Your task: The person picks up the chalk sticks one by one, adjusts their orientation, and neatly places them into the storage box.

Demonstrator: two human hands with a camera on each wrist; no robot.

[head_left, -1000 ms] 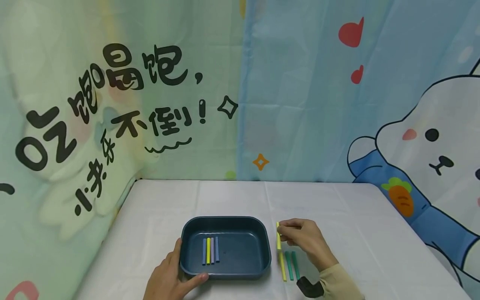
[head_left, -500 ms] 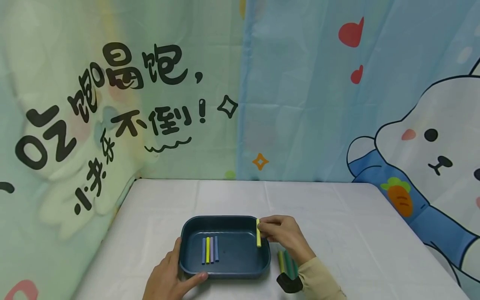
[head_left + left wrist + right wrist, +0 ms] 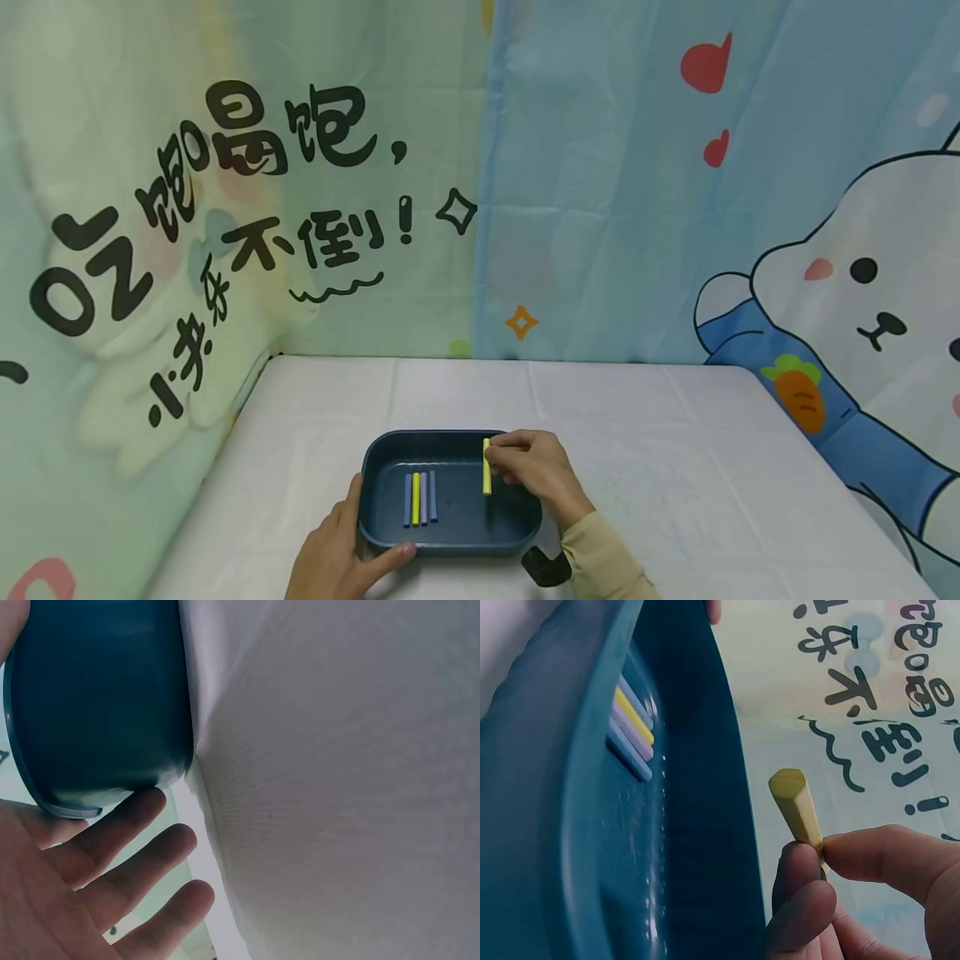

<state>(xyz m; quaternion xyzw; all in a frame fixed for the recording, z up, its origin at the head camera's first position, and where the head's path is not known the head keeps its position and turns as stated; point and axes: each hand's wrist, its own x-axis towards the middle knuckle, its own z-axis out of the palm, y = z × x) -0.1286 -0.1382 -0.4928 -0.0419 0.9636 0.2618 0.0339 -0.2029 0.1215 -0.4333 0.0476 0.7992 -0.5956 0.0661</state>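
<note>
A dark blue tray (image 3: 450, 551) stands on the white-covered table. On its left side, several chalk sticks (image 3: 424, 500) in blue, yellow and purple lie side by side. My left hand (image 3: 337, 542) rests on the tray's left front corner, thumb on the near rim; in the left wrist view its fingers (image 3: 142, 874) extend, fairly straight, beside the tray wall. My right hand (image 3: 536, 467) pinches a yellow chalk stick (image 3: 487, 468) between thumb and fingertips, over the tray's right half. In the right wrist view the chalk (image 3: 799, 806) shows a six-sided end.
The white tablecloth (image 3: 675, 467) extends behind and right of the tray. A printed curtain (image 3: 600, 208) hangs behind the table. My right sleeve (image 3: 603, 554) and the black piece at the wrist (image 3: 546, 567) cover the spot right of the tray.
My right hand has carried the yellow chalk stick left from the table over the tray. The yellow and green sticks right of the tray are now hidden behind my forearm. My left hand has stayed put.
</note>
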